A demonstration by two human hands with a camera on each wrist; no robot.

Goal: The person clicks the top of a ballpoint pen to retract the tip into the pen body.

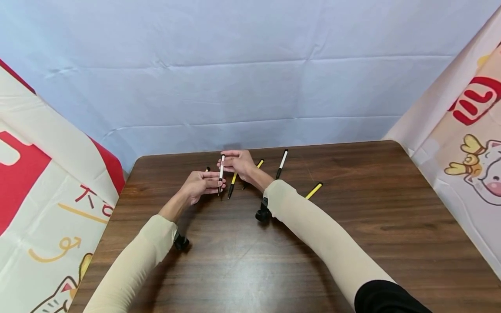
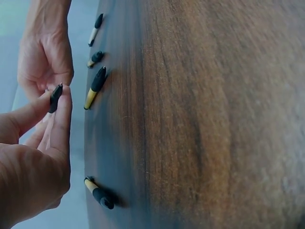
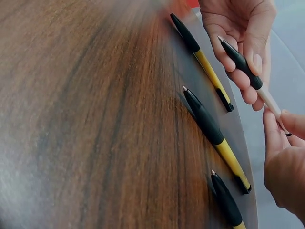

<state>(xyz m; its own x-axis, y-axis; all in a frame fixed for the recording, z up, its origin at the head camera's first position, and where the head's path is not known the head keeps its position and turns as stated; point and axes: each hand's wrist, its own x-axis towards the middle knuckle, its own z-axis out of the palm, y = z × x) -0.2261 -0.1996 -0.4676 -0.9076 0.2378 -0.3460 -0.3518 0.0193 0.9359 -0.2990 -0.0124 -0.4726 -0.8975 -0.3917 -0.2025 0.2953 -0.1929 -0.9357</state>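
Observation:
Above the table's far part, a white pen with a black grip [image 1: 221,168] is held between both hands. My left hand [image 1: 198,184] pinches it by the black grip; in the right wrist view the thumb lies along that grip [image 3: 245,69], and the metal tip sticks out. Fingers of my right hand [image 1: 239,164] pinch the white barrel near its black end. Close below lies a yellow and black pen [image 1: 232,187]. Behind the left hand shows the black end of another pen [image 1: 207,169], mostly hidden in the head view.
Right of the hands lie a yellow pen [image 1: 260,163], partly behind the right wrist, a white and black pen [image 1: 282,158], and another yellow pen [image 1: 314,190] partly under the right sleeve. The wooden table [image 1: 242,269] ends against a pale cloth backdrop [image 1: 250,87].

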